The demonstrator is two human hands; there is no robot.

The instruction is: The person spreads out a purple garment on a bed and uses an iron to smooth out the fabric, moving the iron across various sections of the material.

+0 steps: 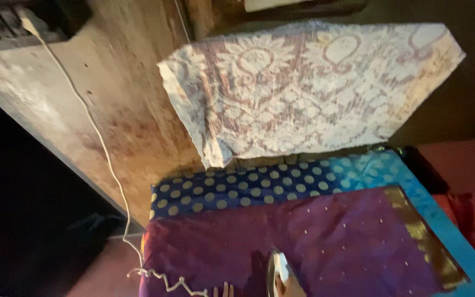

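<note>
A purple cloth (pixel 325 242) with small gold dots and a gold border strip lies flat on a blue cloth with gold spots (pixel 237 190). At the bottom edge my right hand (pixel 291 287) grips the handle of a white and silver clothes iron (pixel 277 270) that rests on the purple cloth. Only part of this hand shows. Just the fingertips of my left hand (pixel 222 290) are visible, spread on the purple cloth to the left of the iron.
The iron's white cord (pixel 103 148) coils by the cloth's edge and runs up a worn wall to a plug (pixel 27 24) at top left. A white patterned cloth (pixel 309 88) lies beyond the blue one. Red fabric (pixel 468 214) sits at the right.
</note>
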